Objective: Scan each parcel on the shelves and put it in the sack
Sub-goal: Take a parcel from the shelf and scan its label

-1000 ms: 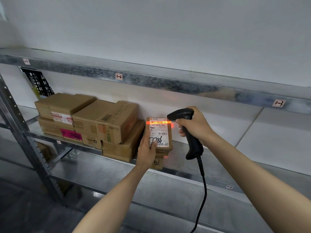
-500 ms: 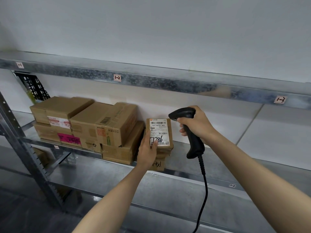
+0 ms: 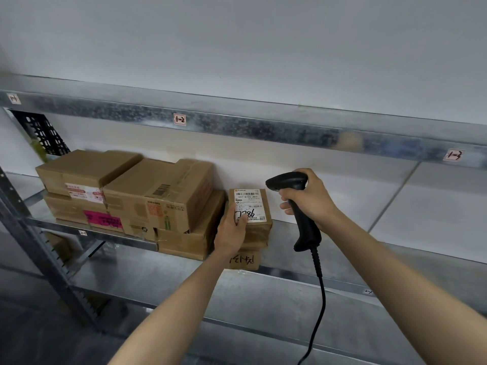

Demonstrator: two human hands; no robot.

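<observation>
We steady the small labelled parcel [image 3: 250,205] on the shelf [image 3: 283,245], left hand [image 3: 230,234] fingers clamped on it; right hand [image 3: 311,198] fingers wrap the scanner [image 3: 305,229].

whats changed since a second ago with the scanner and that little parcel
The orange scan line that lay across the top barcode of the small parcel has gone out; the label is now unlit. Nothing was taken hold of or let go. The left hand still holds the parcel upright, the right hand still grips the scanner pointed at it, and the stacked boxes have not moved.
</observation>
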